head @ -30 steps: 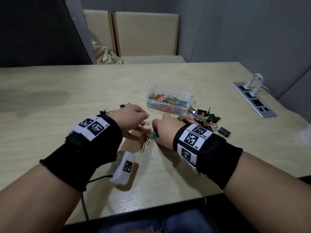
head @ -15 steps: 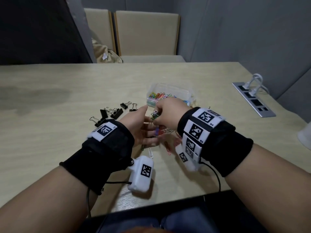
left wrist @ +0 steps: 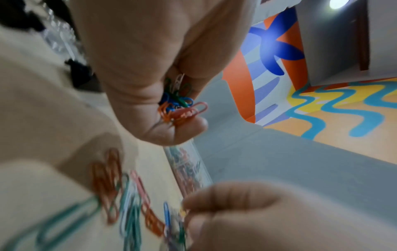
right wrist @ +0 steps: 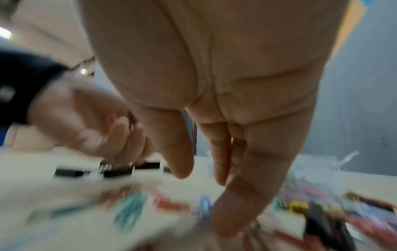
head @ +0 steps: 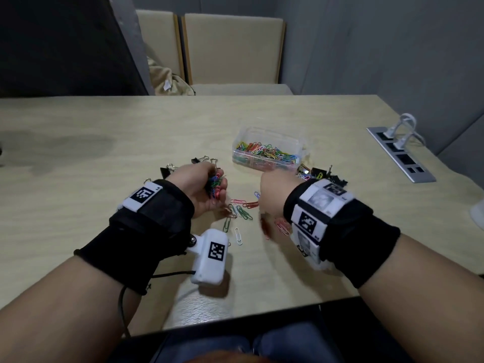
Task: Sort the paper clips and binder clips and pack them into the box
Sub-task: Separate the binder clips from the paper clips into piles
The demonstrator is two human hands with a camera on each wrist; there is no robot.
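A clear plastic box (head: 267, 142) of coloured paper clips stands mid-table. My left hand (head: 217, 187) grips a bunch of coloured paper clips (head: 215, 185), seen close in the left wrist view as the bunch (left wrist: 180, 105) pinched between thumb and fingers. My right hand (head: 269, 184) hangs just right of it, fingers (right wrist: 236, 195) straight, pointing down, holding nothing. Loose paper clips (head: 241, 210) lie on the table between the hands. Black binder clips (head: 180, 166) lie behind the left hand. A mixed pile of binder clips and paper clips (head: 322, 174) lies behind the right hand.
A socket strip (head: 400, 155) with white plugs is set into the table at the right. A white object (head: 478, 213) sits at the right edge. Two chairs (head: 233, 48) stand behind the table. The table's front edge (head: 235, 318) is close to my body.
The hands were together over the clips; now they have parted. The left hand drew left holding the bunch, and the right hand swung right and down, blurred by motion.
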